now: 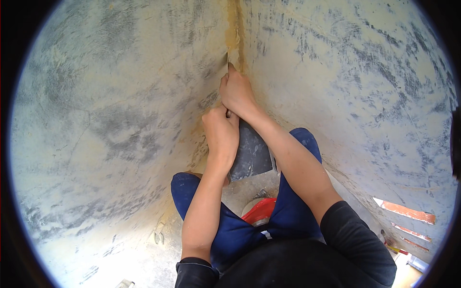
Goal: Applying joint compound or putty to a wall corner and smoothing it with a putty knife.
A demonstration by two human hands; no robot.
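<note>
My right hand [238, 93] is closed on a thin putty knife, its blade [225, 61] touching the inside corner where two pale, scuffed walls meet along a yellowish seam [235, 21]. Just below and slightly left, my left hand [220, 129] is closed on a dark grey plate-like tool [250, 151] smeared with pale marks, held between my forearms above my knees. The grip itself is mostly hidden by my fingers.
Pale walls with dark scuffs [96, 120] rise on both sides. My blue-clad knees [302, 139] are bent below, over a pale dusty floor [158, 259]. A red item [261, 206] sits between my legs. Reddish slots [403, 211] show in the lower right wall.
</note>
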